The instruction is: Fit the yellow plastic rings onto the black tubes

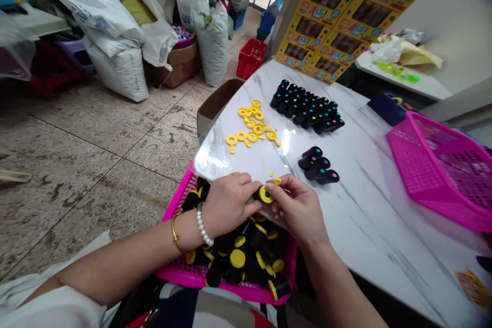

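Note:
My left hand (228, 202) is closed around a small black cylinder, mostly hidden by the fingers. On the cylinder's end sits a yellow ring (266, 194) with a dark centre. My right hand (302, 210) pinches this ring between thumb and fingers, and a small yellow round tab (277, 181) sticks out by the index finger. Both hands are over the table's front edge. Below them a pink basket (226, 281) holds many black cylinders with yellow caps (237, 259). Loose yellow ring pieces (251, 137) lie on the table beyond my hands.
On the white table (369, 189) stand a block of black cylinders (307, 106) with coloured dots and a smaller group (319, 166). Yellow boxes (326, 15) are stacked at the back. An upturned-looking pink basket (423, 179) sits right. An open carton (219, 105) and sacks (115, 66) stand left.

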Motion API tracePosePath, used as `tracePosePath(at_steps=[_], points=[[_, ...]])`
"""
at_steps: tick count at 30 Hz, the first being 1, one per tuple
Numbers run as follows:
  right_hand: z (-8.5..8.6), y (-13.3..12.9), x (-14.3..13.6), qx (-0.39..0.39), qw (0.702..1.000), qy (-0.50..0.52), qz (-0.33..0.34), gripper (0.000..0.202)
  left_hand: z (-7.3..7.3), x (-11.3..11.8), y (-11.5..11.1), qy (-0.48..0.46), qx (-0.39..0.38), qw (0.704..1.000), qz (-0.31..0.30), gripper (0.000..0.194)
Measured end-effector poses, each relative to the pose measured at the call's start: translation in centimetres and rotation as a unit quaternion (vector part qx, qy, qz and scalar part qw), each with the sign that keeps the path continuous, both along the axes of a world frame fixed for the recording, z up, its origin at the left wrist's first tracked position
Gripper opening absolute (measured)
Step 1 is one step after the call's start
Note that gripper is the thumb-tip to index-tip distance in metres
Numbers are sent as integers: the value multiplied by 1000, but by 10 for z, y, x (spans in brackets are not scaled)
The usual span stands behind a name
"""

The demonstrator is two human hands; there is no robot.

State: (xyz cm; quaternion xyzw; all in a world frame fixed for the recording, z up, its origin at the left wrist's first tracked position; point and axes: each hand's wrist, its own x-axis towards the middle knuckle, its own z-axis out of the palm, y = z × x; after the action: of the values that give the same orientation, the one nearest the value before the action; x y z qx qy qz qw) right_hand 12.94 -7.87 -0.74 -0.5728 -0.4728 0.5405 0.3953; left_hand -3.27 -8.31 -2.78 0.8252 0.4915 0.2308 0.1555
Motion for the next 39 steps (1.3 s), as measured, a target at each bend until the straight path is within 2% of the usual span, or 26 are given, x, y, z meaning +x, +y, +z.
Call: tracePosePath(at_steps=[5, 8, 10, 12, 15, 17, 19, 23, 26, 28, 31, 34, 36, 39], points=[[1, 2, 0, -25, 999, 9, 21, 29, 5, -1, -1, -13, -10, 1000, 4, 21], [1, 0, -1, -30, 999, 29, 32, 30, 14, -2, -2, -104, -98, 990, -12, 21], [1, -1, -2, -34, 998, 36, 31, 31, 18, -1, 0, -192, -200, 961, -21, 23], [1, -1, -3, -36, 998, 35, 30, 32, 19, 2, 3, -264, -271, 926, -5, 26], [-1, -1, -2, -26, 999, 29, 23, 32, 14, 7, 7, -325, -303, 896, 19, 27], [-2, -2, -3, -9, 999, 29, 19, 30, 11, 10, 4, -338, -301, 891, 21, 27], [-2, -4, -4, 2, 999, 34, 15, 28, 8, 10, -2, -337, -274, 900, 33, 25], [-3, -5, 0, 15, 1000, 18, 10, 31, 2, 12, -9, -285, -167, 943, 33, 26], [-1, 2, 10, 2, 1000, 23, 4, 41, 0, 12, -8, -237, -97, 967, 18, 21], [4, 10, 17, -42, 998, 31, 39, 42, -1, 11, -8, -225, -80, 971, 8, 25], [13, 21, 23, -74, 986, -8, 152, 33, 0, 10, -8, -217, -84, 973, -4, 24], [21, 24, 20, -7, 972, -84, 219, 24, 2, 13, -8, -205, -86, 975, -3, 15], [22, 22, 17, 45, 967, -133, 212, 19, 3, 16, -7, -192, -84, 978, 10, 10], [20, 16, 15, 75, 968, -153, 183, 17, 3, 19, -5, -163, -80, 983, 25, 5]])
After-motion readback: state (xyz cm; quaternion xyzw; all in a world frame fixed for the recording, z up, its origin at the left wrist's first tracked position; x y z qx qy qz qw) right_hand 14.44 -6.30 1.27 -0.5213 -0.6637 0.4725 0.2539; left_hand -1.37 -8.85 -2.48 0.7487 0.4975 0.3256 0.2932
